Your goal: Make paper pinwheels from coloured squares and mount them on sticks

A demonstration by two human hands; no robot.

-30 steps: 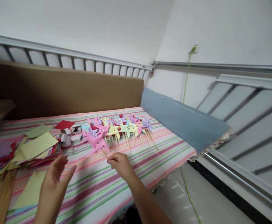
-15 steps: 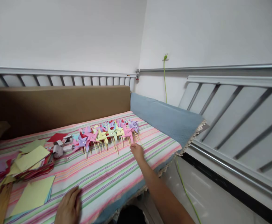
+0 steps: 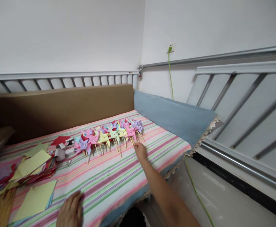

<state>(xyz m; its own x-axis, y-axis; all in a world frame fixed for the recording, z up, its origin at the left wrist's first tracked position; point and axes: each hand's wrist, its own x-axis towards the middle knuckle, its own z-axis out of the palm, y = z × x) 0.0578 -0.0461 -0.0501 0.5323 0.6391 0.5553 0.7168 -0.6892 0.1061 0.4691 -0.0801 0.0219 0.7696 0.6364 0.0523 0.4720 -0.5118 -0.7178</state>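
Several paper pinwheels (image 3: 103, 137) in pink, yellow, purple and pale green lie in a row on the striped cloth (image 3: 109, 176), their wooden sticks pointing toward me. At the row's right end, my right hand (image 3: 141, 151) is closed with fingertips on the stick of a pink pinwheel (image 3: 130, 131). My left hand (image 3: 70, 209) rests flat on the cloth near the front edge, fingers together and holding nothing. Just left of it lies a small stack of yellow and blue paper squares (image 3: 35, 200).
A pile of coloured paper (image 3: 33, 165) and a bundle of wooden sticks (image 3: 0, 208) lie at left. Small white boxes (image 3: 60, 153) stand beside the paper. A brown padded board (image 3: 64, 107) borders the back; a green cable (image 3: 197, 192) runs down to the floor at right.
The view has turned slightly. My right hand stays at the pink pinwheel's stick, and my left hand stays on the cloth. The pinwheels look unmoved.
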